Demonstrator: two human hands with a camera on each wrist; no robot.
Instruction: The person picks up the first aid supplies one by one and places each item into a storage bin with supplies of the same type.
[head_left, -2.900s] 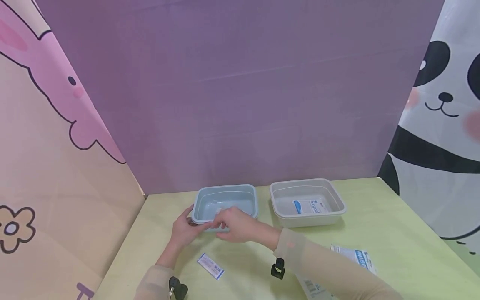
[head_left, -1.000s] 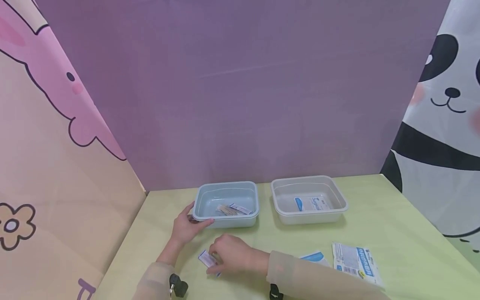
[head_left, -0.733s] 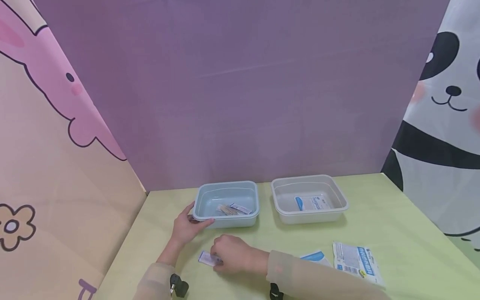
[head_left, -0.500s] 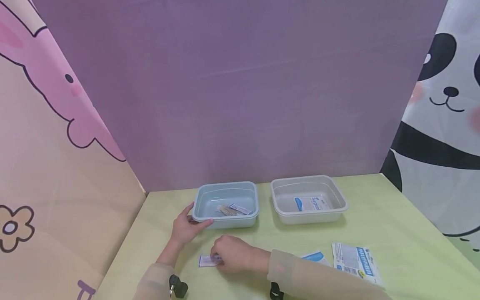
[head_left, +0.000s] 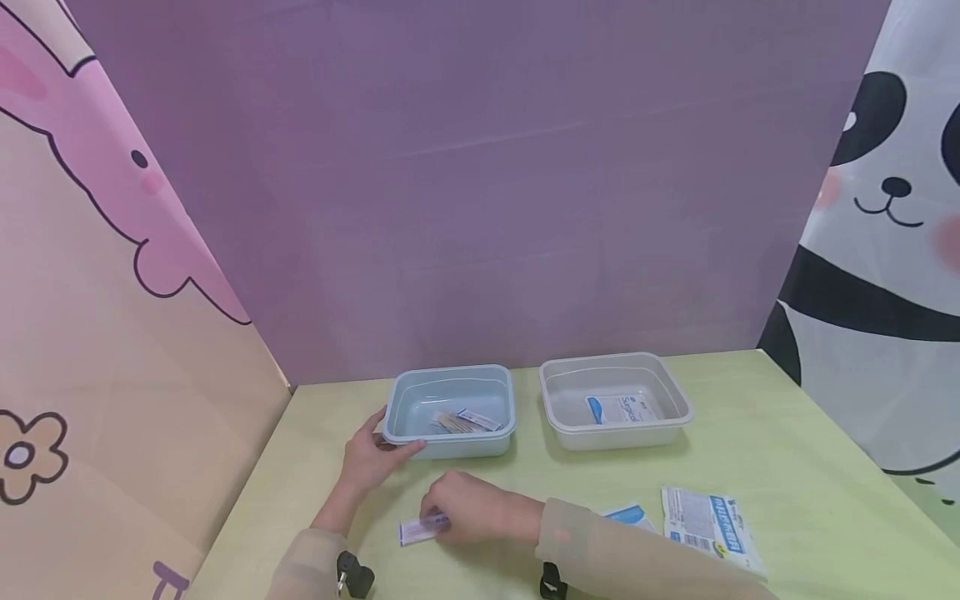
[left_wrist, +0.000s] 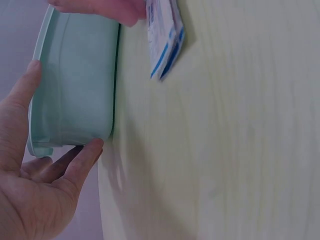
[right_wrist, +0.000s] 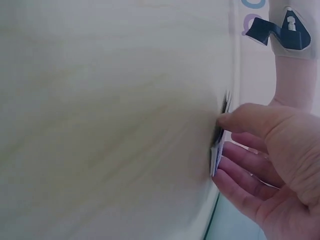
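My left hand (head_left: 367, 461) grips the left front corner of a light blue plastic box (head_left: 465, 448), thumb along the front rim. The left wrist view shows its fingers bent around the end wall of the box (left_wrist: 85, 80). In front of the box, my right hand (head_left: 474, 507) pinches a small flat white packet (head_left: 418, 531) with a violet-blue border. Its edge looks doubled in the left wrist view, where the packet (left_wrist: 164, 45) sticks out below the fingers. Thin wooden cotton swabs (head_left: 455, 423) and another small packet (head_left: 480, 419) lie inside the blue box.
To the right stands a grey-white plastic box (head_left: 615, 440) with a packet marked "Surgical" (head_left: 621, 409) inside. A larger white and blue packet (head_left: 712, 527) lies at the right on the table (head_left: 795, 467). Another blue-white packet (head_left: 632, 515) shows partly behind the right sleeve.
My right hand has come away from the blue box's front and taken hold of the small packet on the table, turning it nearly crosswise. My left hand stays on the box corner.
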